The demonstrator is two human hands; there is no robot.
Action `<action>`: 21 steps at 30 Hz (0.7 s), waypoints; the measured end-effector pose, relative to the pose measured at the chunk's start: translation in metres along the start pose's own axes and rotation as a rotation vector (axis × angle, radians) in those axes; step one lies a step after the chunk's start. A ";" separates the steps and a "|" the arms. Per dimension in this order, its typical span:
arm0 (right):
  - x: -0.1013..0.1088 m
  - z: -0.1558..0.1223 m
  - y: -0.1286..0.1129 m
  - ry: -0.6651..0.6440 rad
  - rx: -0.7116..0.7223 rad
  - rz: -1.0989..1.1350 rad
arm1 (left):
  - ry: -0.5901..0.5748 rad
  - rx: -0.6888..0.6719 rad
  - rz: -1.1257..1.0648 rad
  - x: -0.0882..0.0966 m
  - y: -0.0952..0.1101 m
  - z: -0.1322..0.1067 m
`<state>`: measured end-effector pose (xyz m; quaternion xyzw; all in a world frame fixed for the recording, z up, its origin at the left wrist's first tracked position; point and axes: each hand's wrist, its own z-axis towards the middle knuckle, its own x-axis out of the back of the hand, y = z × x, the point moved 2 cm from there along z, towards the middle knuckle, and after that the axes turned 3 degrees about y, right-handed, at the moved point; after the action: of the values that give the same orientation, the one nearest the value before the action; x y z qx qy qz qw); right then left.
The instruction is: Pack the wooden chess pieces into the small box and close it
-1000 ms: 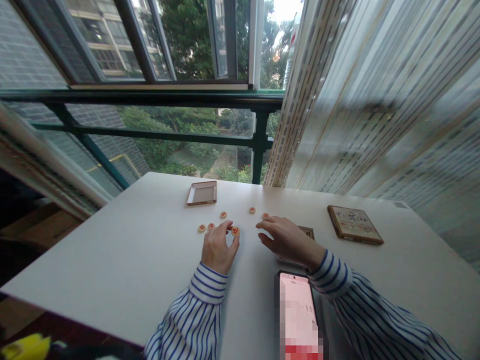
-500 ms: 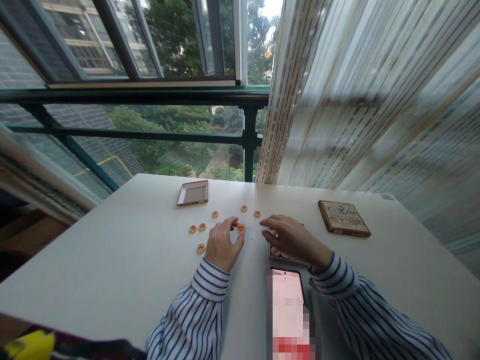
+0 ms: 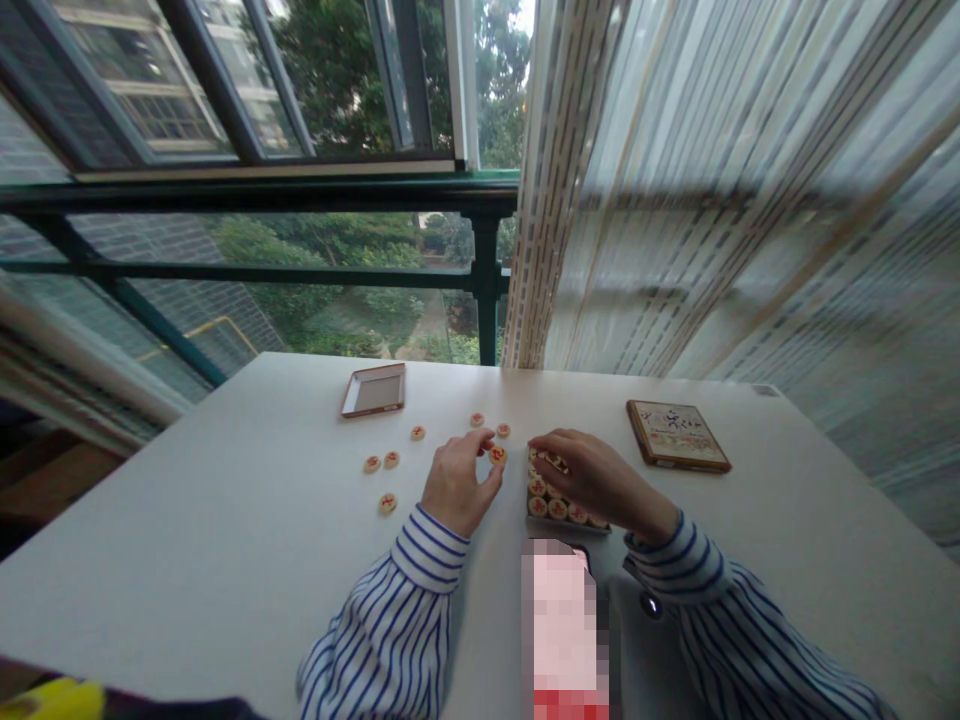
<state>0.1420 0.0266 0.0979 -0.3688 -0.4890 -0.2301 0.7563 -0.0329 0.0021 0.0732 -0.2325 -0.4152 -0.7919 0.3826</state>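
My left hand (image 3: 456, 482) pinches a round wooden game piece (image 3: 496, 454) with a red mark between thumb and fingers, just above the white table (image 3: 225, 560). My right hand (image 3: 592, 475) rests with curled fingers over a small box (image 3: 559, 508) filled with rows of similar pieces; whether it holds one is hidden. Several loose pieces lie on the table: one (image 3: 387, 503) to the left of my left hand, two (image 3: 380, 462) further back, and others (image 3: 418, 433) near the far edge.
An empty shallow tray (image 3: 374, 389) lies at the back left. A printed box lid (image 3: 676, 435) lies at the back right. A phone (image 3: 564, 630) sits near my chest. Window railing and a striped curtain stand beyond the table's far edge.
My left hand carried the pinched piece rightward toward the box. My right hand shifted over the box, whose rows of pieces now show. The view has drifted to the right.
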 end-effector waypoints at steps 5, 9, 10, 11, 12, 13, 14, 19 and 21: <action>0.002 -0.002 0.007 0.037 -0.008 0.040 | -0.030 -0.027 -0.029 -0.006 0.005 0.006; 0.002 -0.004 0.011 0.077 -0.022 0.078 | -0.055 -0.050 -0.038 -0.008 0.009 0.011; 0.002 -0.005 0.012 0.091 -0.030 0.089 | -0.064 -0.054 -0.038 -0.009 0.011 0.013; 0.003 -0.005 0.013 0.106 -0.038 0.101 | -0.074 -0.056 -0.038 -0.010 0.012 0.014; 0.003 -0.005 0.013 0.120 -0.045 0.114 | -0.083 -0.057 -0.039 -0.011 0.013 0.015; 0.004 -0.006 0.014 0.134 -0.050 0.129 | -0.092 -0.057 -0.041 -0.012 0.015 0.016; 0.005 -0.006 0.014 0.148 -0.056 0.144 | -0.100 -0.058 -0.044 -0.013 0.016 0.017; 0.006 -0.006 0.019 0.207 -0.069 0.230 | -0.113 -0.080 -0.069 -0.021 0.018 0.022; 0.006 -0.006 0.022 0.215 -0.072 0.263 | -0.107 -0.099 -0.078 -0.024 0.020 0.025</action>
<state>0.1631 0.0356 0.0947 -0.4295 -0.3443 -0.1846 0.8142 -0.0017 0.0259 0.0800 -0.2768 -0.4042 -0.8122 0.3167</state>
